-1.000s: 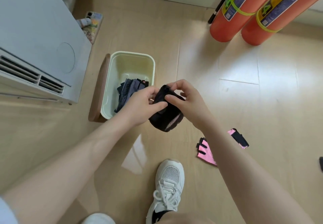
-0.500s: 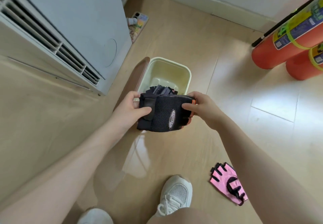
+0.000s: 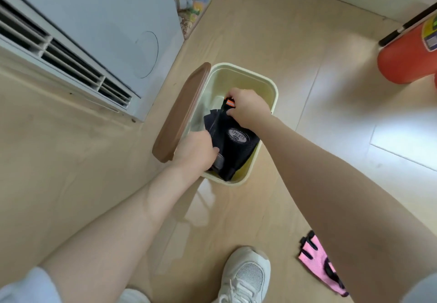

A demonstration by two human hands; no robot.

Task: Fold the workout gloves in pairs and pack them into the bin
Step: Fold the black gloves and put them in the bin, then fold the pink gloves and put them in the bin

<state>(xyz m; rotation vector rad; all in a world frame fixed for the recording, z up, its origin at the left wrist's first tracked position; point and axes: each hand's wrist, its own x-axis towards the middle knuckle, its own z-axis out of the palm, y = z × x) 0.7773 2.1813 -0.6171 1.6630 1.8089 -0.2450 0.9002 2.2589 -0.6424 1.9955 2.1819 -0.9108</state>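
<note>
Pinching the orange-tabbed end, the right hand (image 3: 248, 109) has its fingers clamped on the folded black gloves (image 3: 233, 145), while the left hand (image 3: 195, 152) grips their near edge, fingers curled out of sight. The pair sits inside the cream bin (image 3: 272, 89), on darker gloves half hidden beneath. Soft, light mesh, I'd say: it will slump unless held by both ends. A pink glove (image 3: 316, 259) lies on the floor, partly cut off by the right forearm.

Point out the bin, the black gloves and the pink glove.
bin (image 3: 272, 89): head view, far right rim.
black gloves (image 3: 236, 146): head view, mesh below the SPORTS patch.
pink glove (image 3: 313, 254): head view, pink palm panel.
</note>
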